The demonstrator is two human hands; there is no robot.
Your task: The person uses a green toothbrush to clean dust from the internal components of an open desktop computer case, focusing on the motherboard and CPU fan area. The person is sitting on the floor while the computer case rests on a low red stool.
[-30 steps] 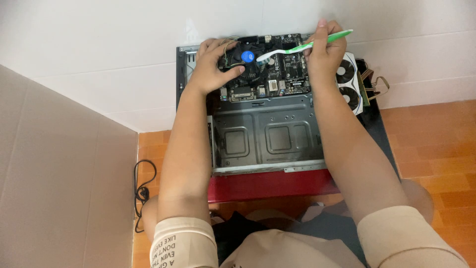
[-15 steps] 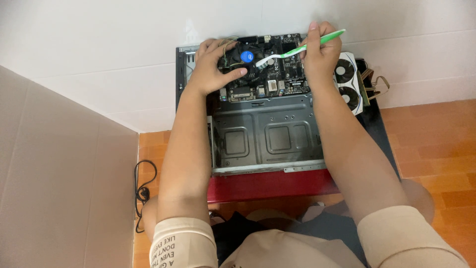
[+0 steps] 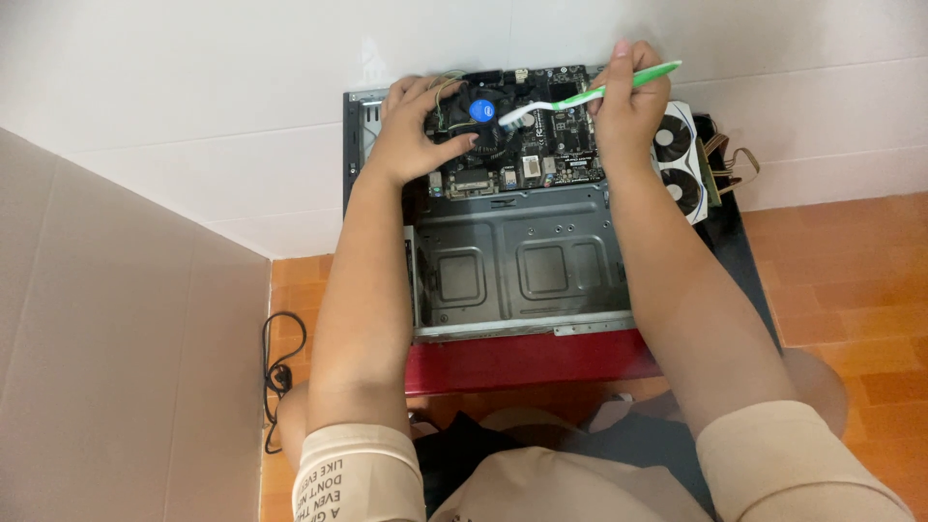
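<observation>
An open grey computer case point(image 3: 522, 275) lies on a red stool point(image 3: 522, 360), with a dark motherboard point(image 3: 541, 159) at its far end. My left hand point(image 3: 418, 130) rests on the board beside the round cooler fan with a blue centre point(image 3: 481, 109), fingers spread against it. My right hand point(image 3: 626, 108) grips a green and white toothbrush point(image 3: 590, 94); its white bristle head points left, close to the fan.
A graphics card with two fans point(image 3: 679, 164) lies to the right of the case. A black cable point(image 3: 280, 362) coils on the orange tiled floor at left. White wall tiles are behind; a beige panel point(image 3: 116, 367) stands at left.
The toothbrush has tilted a little, its handle end lifting as my right hand moved slightly up and left. My left hand stays on the fan area.
</observation>
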